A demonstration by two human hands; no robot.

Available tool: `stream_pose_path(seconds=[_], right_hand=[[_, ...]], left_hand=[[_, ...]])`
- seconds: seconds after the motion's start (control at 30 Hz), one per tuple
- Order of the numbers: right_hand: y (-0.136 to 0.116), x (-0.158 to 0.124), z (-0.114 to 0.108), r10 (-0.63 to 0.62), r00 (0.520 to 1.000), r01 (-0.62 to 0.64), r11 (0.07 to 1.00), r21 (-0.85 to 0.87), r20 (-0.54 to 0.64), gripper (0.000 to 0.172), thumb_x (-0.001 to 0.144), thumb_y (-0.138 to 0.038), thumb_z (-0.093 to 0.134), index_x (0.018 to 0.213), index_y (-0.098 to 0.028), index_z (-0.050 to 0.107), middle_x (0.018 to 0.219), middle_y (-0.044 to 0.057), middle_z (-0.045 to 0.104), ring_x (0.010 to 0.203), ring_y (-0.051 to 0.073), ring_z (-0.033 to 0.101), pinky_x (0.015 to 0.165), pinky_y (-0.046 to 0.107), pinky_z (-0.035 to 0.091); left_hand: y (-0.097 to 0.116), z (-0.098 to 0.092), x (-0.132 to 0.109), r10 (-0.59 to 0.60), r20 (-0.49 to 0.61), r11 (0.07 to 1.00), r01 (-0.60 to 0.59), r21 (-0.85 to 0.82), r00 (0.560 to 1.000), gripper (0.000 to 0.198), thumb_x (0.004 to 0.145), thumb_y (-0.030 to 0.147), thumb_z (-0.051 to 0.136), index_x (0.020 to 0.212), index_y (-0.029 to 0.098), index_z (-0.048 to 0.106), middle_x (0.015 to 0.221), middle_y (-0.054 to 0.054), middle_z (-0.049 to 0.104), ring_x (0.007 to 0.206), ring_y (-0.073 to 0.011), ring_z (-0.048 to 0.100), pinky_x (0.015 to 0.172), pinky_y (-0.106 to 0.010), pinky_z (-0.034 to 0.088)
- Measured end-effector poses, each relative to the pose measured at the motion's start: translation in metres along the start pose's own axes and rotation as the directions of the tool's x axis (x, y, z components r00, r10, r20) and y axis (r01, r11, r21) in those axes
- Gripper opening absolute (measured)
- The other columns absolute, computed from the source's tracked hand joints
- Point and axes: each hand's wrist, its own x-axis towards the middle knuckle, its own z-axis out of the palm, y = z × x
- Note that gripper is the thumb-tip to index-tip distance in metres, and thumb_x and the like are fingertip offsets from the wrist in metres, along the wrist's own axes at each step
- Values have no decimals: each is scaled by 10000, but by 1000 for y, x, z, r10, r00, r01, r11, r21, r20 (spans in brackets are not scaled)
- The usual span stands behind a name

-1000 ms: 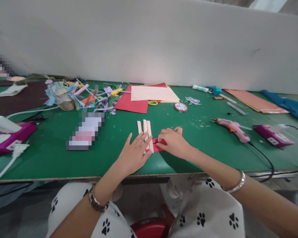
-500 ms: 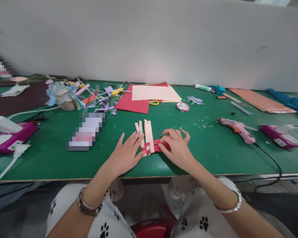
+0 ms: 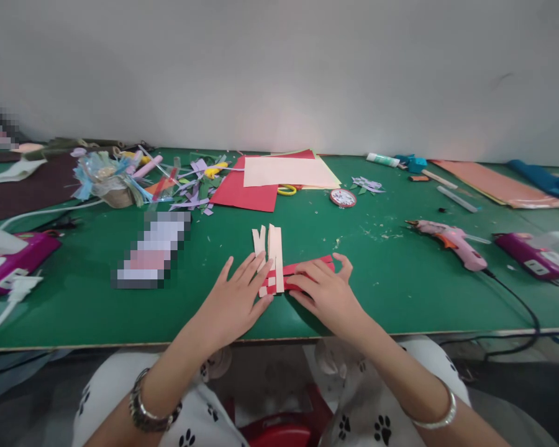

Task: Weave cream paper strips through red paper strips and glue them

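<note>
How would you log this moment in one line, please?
left hand: spread over pale strips; right hand: over red strips; weave: red-and-pale checks; glue gun: lying on table

Right hand [image 3: 328,288] uncurled, red strips [image 3: 290,269] more exposed

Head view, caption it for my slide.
Left hand on pale strips, right hand on red strips interlaced with them.

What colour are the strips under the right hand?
The strips are red, best seen in the head view.
</note>
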Motion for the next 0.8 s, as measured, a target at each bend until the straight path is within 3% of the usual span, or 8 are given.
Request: stream_pose_path(seconds=[0.17, 0.43, 0.53, 0.67, 0.8], right_hand=[[-1, 2, 0, -99, 995, 97, 993, -73, -25, 248, 861, -134, 408, 731, -214, 604, 745, -39, 646, 744, 123, 539, 879, 383, 139], [0, 3, -6, -263, 958, 277, 950, -140, 111, 256, 857, -96, 376, 752, -183, 593, 779, 7, 650, 698, 127, 522, 788, 334, 233], [2, 4, -4, -202, 977, 208, 973, -104, 65, 253, 858, -108, 385, 736, -188, 592, 697, -15, 636, 687, 125, 532, 783, 336, 215], [4, 8, -4, -42, 997, 41, 999, 19, 59, 208, 852, -150, 421, 768, -213, 599, 739, -39, 659, 722, 109, 557, 825, 347, 159], [5, 15, -10, 70, 991, -86, 987, 136, 117, 192, 846, -174, 429, 760, -224, 594, 747, -41, 664, 722, 106, 565, 860, 362, 111]], left_hand=[[-5, -4, 2, 12, 45, 1000, -11, -17, 999, 508, 907, 393, 185, 1342, 148, 271, 1398, -74, 297, 1289, -209, 245, 1038, -468, 190], [-5, -3, 5, -14, 58, 999, 17, -49, 998, 523, 904, 440, 196, 1341, 165, 273, 1398, -79, 299, 1286, -214, 252, 1033, -478, 199], [-4, -3, 8, -1, 14, 999, 2, -49, 1000, 472, 906, 397, 241, 1328, 195, 299, 1392, -75, 320, 1276, -218, 271, 1022, -472, 225], [-4, -8, 12, 80, -110, 995, -86, -45, 991, 483, 843, 443, 411, 1263, 206, 396, 1330, -103, 404, 1193, -241, 388, 982, -444, 301], [-5, -13, 15, 81, -173, 996, -87, -29, 982, 280, 821, 285, 501, 1084, 204, 554, 1142, -93, 546, 898, -207, 573, 720, -316, 461]])
